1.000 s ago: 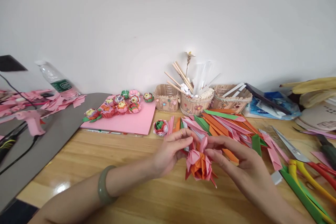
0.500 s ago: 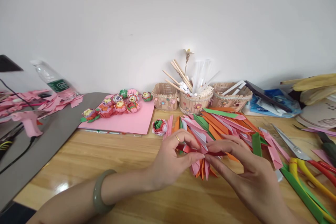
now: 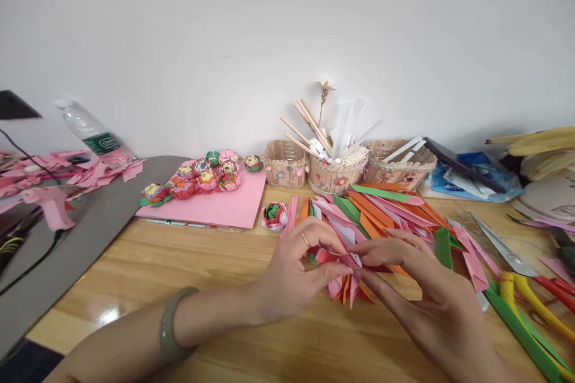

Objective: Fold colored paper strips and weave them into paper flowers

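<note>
My left hand (image 3: 291,275), with a ring and a green bangle on its arm, pinches a folded red and pink paper piece (image 3: 335,258) between thumb and fingers. From the other side my right hand (image 3: 424,293) is closed on the same piece, its thumb and fingertips meeting near the middle. Part of the paper is hidden behind the fingers. Under and behind both hands spreads a pile of folded paper strips (image 3: 371,215) in orange, pink, green and white. A finished paper flower (image 3: 274,215) lies just left of the pile.
Several paper flowers (image 3: 206,179) rest on pink paper sheets (image 3: 242,209). Wooden-stick baskets (image 3: 287,170) line the wall. Scissors (image 3: 514,260) with red handles and a yellow-handled tool (image 3: 507,293) lie at right. A pink glue gun (image 3: 51,209) and bottle (image 3: 96,134) are at left.
The paper piece has turned slightly between my fingers, showing more of its pink-red face near the left fingertips. Both hands stay in nearly the same place; the view has shifted a little.
</note>
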Motion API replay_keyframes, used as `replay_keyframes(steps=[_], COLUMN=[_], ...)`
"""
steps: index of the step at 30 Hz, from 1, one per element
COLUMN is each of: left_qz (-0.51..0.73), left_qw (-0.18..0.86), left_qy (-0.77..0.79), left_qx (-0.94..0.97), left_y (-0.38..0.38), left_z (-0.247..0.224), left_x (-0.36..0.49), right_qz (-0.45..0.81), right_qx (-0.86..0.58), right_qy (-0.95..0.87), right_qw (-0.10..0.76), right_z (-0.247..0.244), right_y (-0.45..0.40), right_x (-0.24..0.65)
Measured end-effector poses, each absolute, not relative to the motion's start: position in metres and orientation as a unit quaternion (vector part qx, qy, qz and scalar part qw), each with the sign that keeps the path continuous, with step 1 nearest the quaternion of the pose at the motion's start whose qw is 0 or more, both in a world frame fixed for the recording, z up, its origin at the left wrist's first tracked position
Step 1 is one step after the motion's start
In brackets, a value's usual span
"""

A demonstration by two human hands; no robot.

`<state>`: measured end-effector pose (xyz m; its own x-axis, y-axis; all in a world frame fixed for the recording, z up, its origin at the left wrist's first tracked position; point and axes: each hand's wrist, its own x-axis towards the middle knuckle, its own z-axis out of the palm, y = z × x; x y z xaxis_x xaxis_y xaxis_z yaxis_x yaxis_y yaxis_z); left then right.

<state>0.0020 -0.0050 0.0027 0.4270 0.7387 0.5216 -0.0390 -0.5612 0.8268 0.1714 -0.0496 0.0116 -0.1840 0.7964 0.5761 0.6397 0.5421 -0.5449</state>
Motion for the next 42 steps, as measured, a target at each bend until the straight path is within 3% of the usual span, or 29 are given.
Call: replay_keyframes(steps=[5,11,14,20,27,35,39,42], left_qz=[0.464,0.404,0.347,0.246,0.208,0.234,0.260,0.319], left_qw=[0.349,0.355,0.421,0.650,0.707,0.684,0.655,0.544], left_qy=[0.197,0.205,0.235,0.252,0.285,0.320,0.339,0.320], left_qx=[0.790,0.818,0.805,0.674,0.613,0.612,0.624,0.707], left_y=[-0.002,0.001,0.003,0.008,0.011,0.006,0.003,0.002], left_z=[0.008,0.019,0.024,0.023,0.018,0.016,0.015,0.011], left_x=[0.000,-0.003,-0.005,-0.007,-0.007,-0.002,0.000,-0.001], right_qz=[0.111,0.235,0.314,0.495,0.549,0.481,0.346,0.203], right_qx=[-0.444,-0.432,-0.447,-0.481,-0.479,-0.497,-0.498,-0.466], right_qy=[-0.784,-0.771,-0.745,-0.637,-0.600,-0.649,-0.722,-0.783], right_qw=[0.420,0.405,0.382,0.344,0.330,0.316,0.333,0.358], right_z=[0.015,0.019,0.021,0.022,0.020,0.021,0.018,0.011], right_y=[-0.045,-0.042,-0.042,-0.042,-0.036,-0.038,-0.040,-0.043], right_x=[0.176,0.177,0.176,0.174,0.178,0.175,0.173,0.173])
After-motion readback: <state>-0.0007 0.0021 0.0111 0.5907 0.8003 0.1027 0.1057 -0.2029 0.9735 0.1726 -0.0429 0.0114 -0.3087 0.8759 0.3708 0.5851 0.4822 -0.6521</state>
